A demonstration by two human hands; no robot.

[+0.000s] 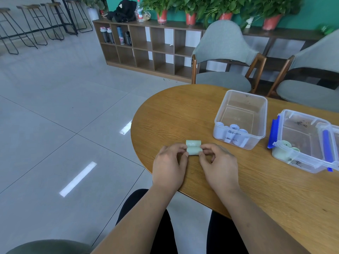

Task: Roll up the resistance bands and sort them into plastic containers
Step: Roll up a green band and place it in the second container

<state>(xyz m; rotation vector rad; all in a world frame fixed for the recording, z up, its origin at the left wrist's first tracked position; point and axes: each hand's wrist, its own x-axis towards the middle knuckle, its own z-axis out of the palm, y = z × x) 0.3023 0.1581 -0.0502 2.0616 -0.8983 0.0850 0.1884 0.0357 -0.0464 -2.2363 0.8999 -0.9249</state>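
Observation:
A pale green resistance band (193, 147), almost fully rolled, lies on the wooden table (176, 114) near its left edge. My left hand (169, 165) pinches its left end and my right hand (218, 165) pinches its right end. A short flat tail with printed figures sticks out behind the roll. To the right stands a clear plastic container (256, 107) holding several rolled pale blue bands (233, 133). Further right, a second clear container (286, 162) with blue clips holds rolled green bands (287, 144).
Two grey upholstered chairs (223, 52) stand behind the table. A low wooden shelf (146, 48) with bottles and potted plants runs along the back wall. Tiled floor lies to the left, with bar stools (31, 28) far back. My dark trousers show below the table edge.

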